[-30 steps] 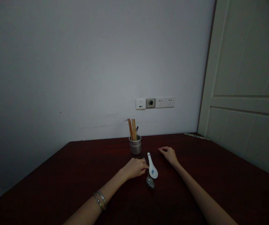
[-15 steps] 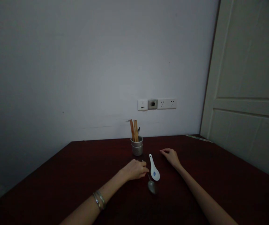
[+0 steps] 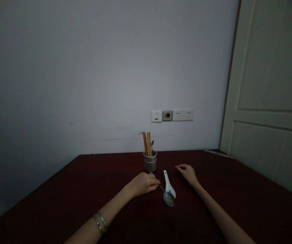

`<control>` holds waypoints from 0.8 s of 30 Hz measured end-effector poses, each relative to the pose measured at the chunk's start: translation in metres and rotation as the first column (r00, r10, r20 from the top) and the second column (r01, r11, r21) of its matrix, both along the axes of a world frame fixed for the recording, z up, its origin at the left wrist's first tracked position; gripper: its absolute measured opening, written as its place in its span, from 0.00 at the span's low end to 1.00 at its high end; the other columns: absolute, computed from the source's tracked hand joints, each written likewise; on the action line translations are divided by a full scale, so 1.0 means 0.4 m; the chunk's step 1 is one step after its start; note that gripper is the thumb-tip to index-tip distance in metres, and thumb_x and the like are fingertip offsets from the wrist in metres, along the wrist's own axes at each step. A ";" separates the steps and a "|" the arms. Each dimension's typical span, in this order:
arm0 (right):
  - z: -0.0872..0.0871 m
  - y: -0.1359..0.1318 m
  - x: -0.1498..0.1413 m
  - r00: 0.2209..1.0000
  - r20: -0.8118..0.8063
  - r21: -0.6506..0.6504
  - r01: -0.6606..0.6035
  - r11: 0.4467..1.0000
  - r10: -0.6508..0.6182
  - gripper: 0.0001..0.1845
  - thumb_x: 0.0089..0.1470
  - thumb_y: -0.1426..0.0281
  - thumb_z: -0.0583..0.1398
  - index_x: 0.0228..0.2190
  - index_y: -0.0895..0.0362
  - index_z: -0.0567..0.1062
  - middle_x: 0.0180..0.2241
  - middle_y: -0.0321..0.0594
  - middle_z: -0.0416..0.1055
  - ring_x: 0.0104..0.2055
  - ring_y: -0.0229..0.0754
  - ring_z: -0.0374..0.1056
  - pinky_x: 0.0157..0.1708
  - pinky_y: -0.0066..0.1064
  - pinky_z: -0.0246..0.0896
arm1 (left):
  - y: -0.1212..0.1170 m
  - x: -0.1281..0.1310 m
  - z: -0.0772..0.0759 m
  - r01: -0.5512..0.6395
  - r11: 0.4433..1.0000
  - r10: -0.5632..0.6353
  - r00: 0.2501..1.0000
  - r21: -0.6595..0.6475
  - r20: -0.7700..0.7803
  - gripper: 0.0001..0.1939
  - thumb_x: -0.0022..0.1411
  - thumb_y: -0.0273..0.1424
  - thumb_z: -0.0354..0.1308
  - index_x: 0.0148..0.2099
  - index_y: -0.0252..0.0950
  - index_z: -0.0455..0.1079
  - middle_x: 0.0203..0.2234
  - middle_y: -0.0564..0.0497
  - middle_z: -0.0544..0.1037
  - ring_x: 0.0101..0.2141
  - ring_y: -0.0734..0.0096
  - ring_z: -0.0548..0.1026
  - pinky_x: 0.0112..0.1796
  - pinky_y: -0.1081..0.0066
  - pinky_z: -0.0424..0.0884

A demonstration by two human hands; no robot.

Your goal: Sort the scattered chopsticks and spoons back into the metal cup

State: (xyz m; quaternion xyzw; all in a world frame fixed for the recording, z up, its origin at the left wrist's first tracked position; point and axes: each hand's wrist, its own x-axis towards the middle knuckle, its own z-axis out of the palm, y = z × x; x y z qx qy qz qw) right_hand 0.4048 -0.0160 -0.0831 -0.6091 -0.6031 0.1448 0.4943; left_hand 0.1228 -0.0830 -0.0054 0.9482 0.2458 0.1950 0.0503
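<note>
My left hand point(image 3: 145, 183) is closed round the handle of a metal spoon point(image 3: 169, 199), whose bowl points right and toward me. That bowl covers the lower part of a white ceramic soup spoon point(image 3: 168, 183) with a blue mark, which lies on the table. To the right of the ceramic spoon, my right hand point(image 3: 188, 173) rests on the tabletop with its fingers curled together; whether anything is in them is hidden. Behind my left hand stands a metal utensil holder point(image 3: 150, 165) with several wooden chopsticks point(image 3: 147, 145) and another metal spoon point(image 3: 152, 143) in it.
The dark red table point(image 3: 105, 169) meets a pale wall point(image 3: 110, 84) at the back. Sockets and a switch point(image 3: 172, 115) are set in the wall above the holder. A cream panelled door point(image 3: 268, 84) stands along the right side.
The metal spoon's bowl has swung right and now overlaps the ceramic spoon in view. My left hand has turned slightly with it. My right hand has stayed where it was on the table.
</note>
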 end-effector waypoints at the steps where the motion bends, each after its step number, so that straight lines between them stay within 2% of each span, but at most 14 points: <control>1: -0.002 0.001 0.001 1.000 -0.004 -0.002 0.000 1.000 0.000 0.14 0.42 0.61 0.58 0.25 0.56 0.78 0.31 0.42 0.76 0.36 0.48 0.70 0.38 0.34 0.61 | 0.000 0.001 0.012 0.013 1.000 -0.012 0.999 -0.018 0.046 0.13 0.60 0.32 0.49 0.44 0.40 0.71 0.35 0.49 0.76 0.35 0.72 0.73 0.38 0.75 0.66; 3: -0.003 0.003 0.002 1.000 -0.016 0.000 -0.005 1.000 0.005 0.14 0.42 0.61 0.58 0.25 0.56 0.78 0.31 0.42 0.76 0.36 0.48 0.70 0.39 0.34 0.61 | 0.005 0.007 0.033 0.008 0.999 0.001 0.984 -0.049 0.180 0.14 0.60 0.32 0.48 0.45 0.39 0.71 0.35 0.48 0.76 0.36 0.71 0.73 0.39 0.74 0.66; 6: 0.016 0.005 -0.003 0.998 -0.043 0.000 -0.043 0.999 0.043 0.13 0.41 0.62 0.58 0.25 0.57 0.78 0.31 0.42 0.76 0.36 0.47 0.70 0.39 0.33 0.61 | 0.024 0.024 0.053 -0.094 0.985 0.148 0.891 -0.146 0.428 0.12 0.57 0.34 0.51 0.40 0.37 0.73 0.33 0.47 0.77 0.32 0.70 0.74 0.35 0.72 0.68; 9: 0.071 0.006 -0.031 0.989 -0.112 0.043 -0.097 0.994 0.102 0.14 0.41 0.62 0.59 0.27 0.58 0.78 0.31 0.43 0.76 0.36 0.47 0.70 0.40 0.34 0.61 | 0.046 0.046 0.064 -0.166 0.932 0.332 0.748 -0.323 0.574 0.12 0.54 0.34 0.54 0.37 0.32 0.74 0.26 0.47 0.77 0.21 0.73 0.72 0.25 0.74 0.68; 12: 0.150 -0.004 -0.088 0.956 -0.206 0.123 -0.187 0.975 0.209 0.15 0.41 0.62 0.59 0.28 0.60 0.78 0.32 0.44 0.76 0.37 0.47 0.70 0.39 0.34 0.62 | 0.065 0.067 0.070 -0.181 0.891 0.425 0.660 -0.417 0.620 0.11 0.51 0.32 0.55 0.33 0.30 0.72 0.21 0.49 0.75 0.16 0.75 0.70 0.19 0.77 0.64; 15: 0.216 -0.028 -0.154 0.899 -0.286 0.092 -0.319 0.943 0.332 0.18 0.39 0.61 0.61 0.30 0.61 0.78 0.31 0.45 0.76 0.33 0.46 0.70 0.31 0.33 0.63 | 0.077 0.079 0.070 -0.167 0.871 0.455 0.628 -0.462 0.632 0.09 0.50 0.31 0.55 0.30 0.29 0.70 0.19 0.50 0.74 0.15 0.76 0.70 0.18 0.78 0.63; 17: 0.241 -0.048 -0.189 0.859 -0.343 0.065 -0.382 0.922 0.380 0.19 0.38 0.60 0.62 0.31 0.61 0.78 0.31 0.45 0.76 0.32 0.45 0.69 0.28 0.31 0.63 | 0.081 0.082 0.067 -0.142 0.849 0.479 0.613 -0.509 0.628 0.08 0.50 0.31 0.56 0.28 0.29 0.69 0.16 0.51 0.72 0.15 0.75 0.70 0.18 0.78 0.63; 21: 0.255 -0.081 -0.235 0.787 -0.447 0.028 -0.462 0.886 0.425 0.20 0.36 0.59 0.63 0.30 0.61 0.78 0.29 0.44 0.75 0.29 0.42 0.69 0.27 0.30 0.62 | 0.083 0.079 0.058 -0.079 0.802 0.506 0.618 -0.593 0.602 0.07 0.49 0.30 0.56 0.25 0.30 0.67 0.14 0.53 0.71 0.15 0.75 0.70 0.19 0.78 0.63; 24: 0.255 -0.095 -0.257 0.755 -0.450 0.062 -0.506 0.860 0.476 0.19 0.36 0.60 0.64 0.29 0.62 0.78 0.27 0.43 0.75 0.28 0.40 0.68 0.29 0.30 0.62 | 0.084 0.073 0.050 -0.056 0.781 0.507 0.637 -0.622 0.580 0.07 0.49 0.29 0.56 0.24 0.30 0.67 0.15 0.52 0.71 0.14 0.77 0.69 0.18 0.79 0.61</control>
